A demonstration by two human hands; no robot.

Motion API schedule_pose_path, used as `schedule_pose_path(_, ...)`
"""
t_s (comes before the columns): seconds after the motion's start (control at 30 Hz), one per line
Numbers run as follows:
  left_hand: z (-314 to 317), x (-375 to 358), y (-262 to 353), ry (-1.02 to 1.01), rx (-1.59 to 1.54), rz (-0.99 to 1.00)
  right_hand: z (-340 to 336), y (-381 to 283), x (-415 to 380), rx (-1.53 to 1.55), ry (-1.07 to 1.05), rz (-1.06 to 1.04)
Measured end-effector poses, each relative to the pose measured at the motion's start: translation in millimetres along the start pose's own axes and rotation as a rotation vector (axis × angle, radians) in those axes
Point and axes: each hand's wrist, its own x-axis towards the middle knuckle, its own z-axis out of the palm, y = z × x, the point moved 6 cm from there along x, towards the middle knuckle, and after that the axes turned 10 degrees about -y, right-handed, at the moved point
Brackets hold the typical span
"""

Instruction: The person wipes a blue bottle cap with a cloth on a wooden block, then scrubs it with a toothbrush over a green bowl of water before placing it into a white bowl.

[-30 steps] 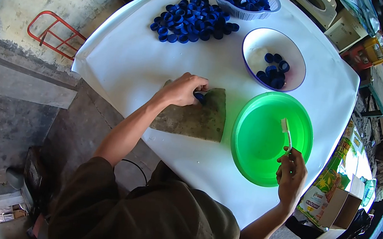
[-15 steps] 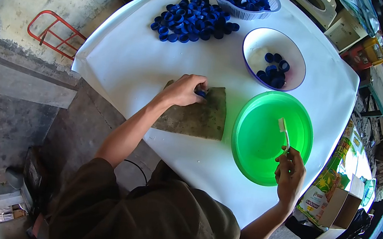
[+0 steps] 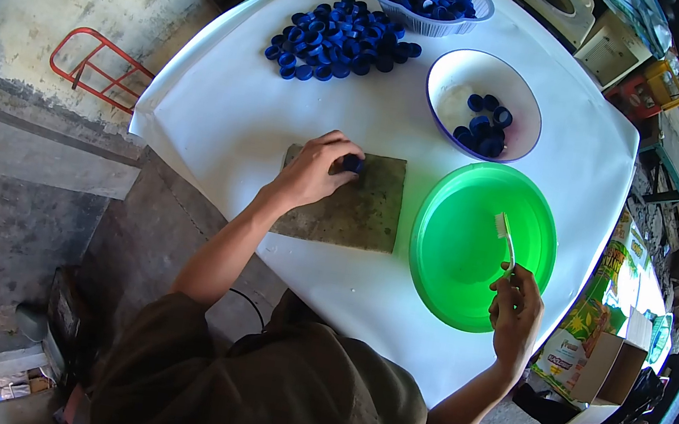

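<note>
Between the thumb and fingers of my left hand [image 3: 317, 171] is a blue bottle cap [image 3: 352, 163], over the upper part of a dark, stained cloth [image 3: 358, 206]. My right hand [image 3: 517, 307] grips a white toothbrush [image 3: 509, 241], bristles up, above the right side of a green basin [image 3: 460, 239]. Behind the basin, a white bowl with a purple rim [image 3: 528, 117] holds several blue caps [image 3: 481, 131]. A loose pile of blue caps [image 3: 339, 40] lies on the white-covered table [image 3: 225, 98] at the back left.
A pale blue basket [image 3: 427, 25] full of blue caps stands at the table's far edge. To the left is a red metal frame [image 3: 101, 68] by the wall. An open cardboard box [image 3: 612, 372] is beyond the table's right edge.
My left hand has shifted slightly left on the cloth, with the cap now more visible in its fingers. The cloth's upper left part shows more. My right hand has barely moved.
</note>
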Motion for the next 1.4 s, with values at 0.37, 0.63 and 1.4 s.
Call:
schedule_pose_path(0.37,17.3,-38.0,2.1,0.119,0.168,0.104,-1.6,0.2,-0.2,0.001,-0.006,0.019)
schedule_pose_path(0.63,12.1,-29.5,4.7,0.042,0.116,0.009,-0.8,-2.3,2.7,-0.002,0.008,-0.005)
schedule_pose_path(1.4,24.5,92.5,-2.1,0.218,0.132,0.010,-3.4,-11.0,3.0,-0.029,0.011,-0.012)
